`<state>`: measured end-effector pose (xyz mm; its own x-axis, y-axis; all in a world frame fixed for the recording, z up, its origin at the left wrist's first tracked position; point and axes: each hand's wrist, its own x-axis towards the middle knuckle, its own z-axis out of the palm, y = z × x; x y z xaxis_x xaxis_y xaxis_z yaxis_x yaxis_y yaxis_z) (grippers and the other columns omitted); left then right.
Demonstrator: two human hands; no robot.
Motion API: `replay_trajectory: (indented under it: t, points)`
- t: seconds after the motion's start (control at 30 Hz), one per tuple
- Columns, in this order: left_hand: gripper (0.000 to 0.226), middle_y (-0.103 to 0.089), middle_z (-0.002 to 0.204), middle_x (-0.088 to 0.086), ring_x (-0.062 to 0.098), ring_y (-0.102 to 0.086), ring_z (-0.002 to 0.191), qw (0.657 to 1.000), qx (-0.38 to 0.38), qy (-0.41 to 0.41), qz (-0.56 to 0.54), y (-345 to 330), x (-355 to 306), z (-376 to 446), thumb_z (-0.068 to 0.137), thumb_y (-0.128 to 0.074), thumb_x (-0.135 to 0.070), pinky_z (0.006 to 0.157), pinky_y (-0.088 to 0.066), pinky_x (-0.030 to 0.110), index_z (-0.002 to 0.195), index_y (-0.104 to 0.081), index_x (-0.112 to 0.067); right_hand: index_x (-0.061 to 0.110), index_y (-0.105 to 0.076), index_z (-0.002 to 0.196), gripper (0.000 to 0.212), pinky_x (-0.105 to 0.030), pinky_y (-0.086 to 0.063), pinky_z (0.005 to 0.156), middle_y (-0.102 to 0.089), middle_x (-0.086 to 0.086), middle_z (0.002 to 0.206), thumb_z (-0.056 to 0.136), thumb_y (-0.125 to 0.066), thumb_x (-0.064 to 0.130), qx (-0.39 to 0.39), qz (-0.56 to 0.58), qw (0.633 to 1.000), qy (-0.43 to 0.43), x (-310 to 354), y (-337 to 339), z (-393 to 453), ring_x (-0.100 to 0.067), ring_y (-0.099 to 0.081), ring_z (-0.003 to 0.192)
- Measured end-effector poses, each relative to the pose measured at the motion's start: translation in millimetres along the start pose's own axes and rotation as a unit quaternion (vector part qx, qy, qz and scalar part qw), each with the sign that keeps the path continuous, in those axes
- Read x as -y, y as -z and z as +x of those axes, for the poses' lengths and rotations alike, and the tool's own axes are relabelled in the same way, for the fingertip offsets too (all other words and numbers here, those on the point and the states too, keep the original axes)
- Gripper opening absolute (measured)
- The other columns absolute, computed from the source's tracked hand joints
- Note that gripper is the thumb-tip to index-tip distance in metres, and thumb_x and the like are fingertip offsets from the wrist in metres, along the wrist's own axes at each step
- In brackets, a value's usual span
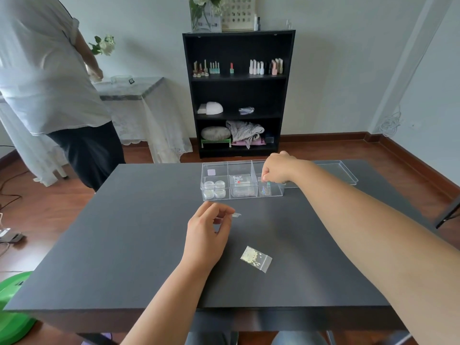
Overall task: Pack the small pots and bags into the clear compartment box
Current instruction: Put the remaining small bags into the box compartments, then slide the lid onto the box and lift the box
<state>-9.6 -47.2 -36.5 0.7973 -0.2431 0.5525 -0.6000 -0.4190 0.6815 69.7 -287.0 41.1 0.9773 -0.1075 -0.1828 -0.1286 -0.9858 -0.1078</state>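
Observation:
The clear compartment box (pixel 215 168) stands on the far middle of the dark table (pixel 139 245). Several small round pots (pixel 214 189) fill its front left compartment, and a clear case (pixel 240 185) lies in the middle one. My right hand (pixel 276 170) hovers over the right compartment, pinching a small glittery bag (pixel 264 186) that hangs into it. My left hand (pixel 206 230) is in front of the box, with its fingers closed on a tiny clear bag (pixel 235 215). Another zip bag (pixel 256 257) of pale flakes lies flat on the table near me.
The box's clear lid (pixel 341 170) lies on the table to the right of the box. A person in a white shirt (pixel 44 78) stands left of the table's far corner. A black shelf unit (pixel 239 93) stands against the wall behind.

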Motion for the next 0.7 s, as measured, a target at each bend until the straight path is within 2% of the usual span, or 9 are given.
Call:
replay_trajectory:
  t: [0.1,0.2,0.3,0.37,0.47,0.5,0.57,0.63,0.7]
  points:
    - [0.017,-0.062,0.089,-0.016,0.003,-0.061,0.082,1.000,-0.002,0.002,-0.003,-0.6,0.9,0.1,0.086,-0.069,-0.004,0.072,-0.045,0.007,0.087,-0.070,-0.020,0.030,-0.074,0.101,0.020,-0.038,-0.044,0.087,-0.060,0.003,0.123,0.095,-0.055,0.030,0.012,0.007,1.000,0.002,0.3,-2.8,3.1,-0.024,-0.036,0.118]
    - [0.017,-0.061,0.090,-0.019,0.002,-0.060,0.082,1.000,0.001,0.004,-0.004,-0.5,1.5,-0.2,0.086,-0.068,-0.006,0.069,-0.046,0.008,0.086,-0.069,-0.023,0.033,-0.073,0.092,0.023,-0.040,-0.044,0.093,-0.061,0.006,0.129,0.096,-0.051,0.030,0.021,0.028,0.999,0.002,0.0,-2.8,4.7,-0.025,-0.035,0.122]
    - [0.016,-0.058,0.090,-0.021,0.001,-0.058,0.082,1.000,0.006,0.003,0.009,0.1,2.2,-0.2,0.087,-0.068,-0.009,0.063,-0.045,0.008,0.087,-0.069,-0.025,0.032,-0.063,0.127,0.033,-0.040,-0.040,0.094,-0.054,0.001,0.131,0.097,-0.049,0.035,-0.031,0.034,0.999,0.009,-1.1,-1.4,-3.5,-0.029,-0.035,0.128]
    - [0.017,-0.057,0.090,-0.023,0.000,-0.057,0.082,1.000,0.005,-0.001,0.010,0.8,2.6,-0.1,0.086,-0.069,-0.009,0.062,-0.043,0.007,0.087,-0.069,-0.026,0.034,-0.062,0.126,0.032,-0.035,-0.042,0.083,-0.054,0.002,0.109,0.096,-0.053,0.035,-0.103,0.069,0.991,0.039,-1.2,-5.1,-19.7,-0.023,-0.047,0.112]
    - [0.019,-0.057,0.090,-0.024,0.000,-0.057,0.082,1.000,-0.005,-0.002,0.001,1.6,3.1,0.7,0.085,-0.070,-0.009,0.061,-0.043,0.007,0.087,-0.068,-0.028,0.037,-0.067,0.096,0.009,-0.028,-0.044,0.064,-0.058,0.008,0.085,0.088,-0.065,0.034,-0.148,0.236,0.957,0.075,6.2,-20.1,-59.5,-0.010,-0.057,0.077]
    - [0.020,-0.057,0.089,-0.024,0.000,-0.057,0.082,1.000,-0.009,-0.002,-0.002,1.5,3.2,1.1,0.085,-0.070,-0.009,0.061,-0.043,0.007,0.086,-0.067,-0.028,0.036,-0.068,0.086,0.003,-0.027,-0.042,0.062,-0.060,0.009,0.079,0.084,-0.070,0.037,-0.132,0.279,0.948,0.074,9.5,-26.6,-74.0,-0.004,-0.055,0.068]
    - [0.019,-0.057,0.089,-0.024,0.000,-0.057,0.082,1.000,-0.016,-0.001,-0.004,1.1,3.5,1.8,0.086,-0.070,-0.009,0.061,-0.043,0.007,0.086,-0.067,-0.028,0.034,-0.070,0.078,0.015,-0.024,-0.042,0.062,-0.063,0.011,0.073,0.073,-0.077,0.046,-0.065,0.318,0.944,0.063,15.9,-40.5,-100.8,0.002,-0.054,0.059]
    - [0.018,-0.057,0.089,-0.024,-0.001,-0.057,0.082,1.000,-0.021,-0.001,-0.004,0.6,3.6,1.5,0.086,-0.070,-0.009,0.062,-0.043,0.007,0.086,-0.068,-0.027,0.033,-0.071,0.078,0.028,-0.022,-0.044,0.061,-0.064,0.013,0.071,0.063,-0.081,0.054,0.012,0.311,0.949,0.046,21.4,-53.5,-122.0,0.003,-0.056,0.058]
    - [0.016,-0.057,0.089,-0.024,-0.002,-0.057,0.081,1.000,-0.021,-0.001,-0.005,0.5,3.6,0.4,0.086,-0.070,-0.010,0.062,-0.042,0.006,0.086,-0.068,-0.026,0.033,-0.071,0.081,0.037,-0.021,-0.043,0.059,-0.065,0.013,0.076,0.056,-0.083,0.059,0.053,0.276,0.959,0.037,24.2,-62.3,-134.6,0.002,-0.059,0.063]
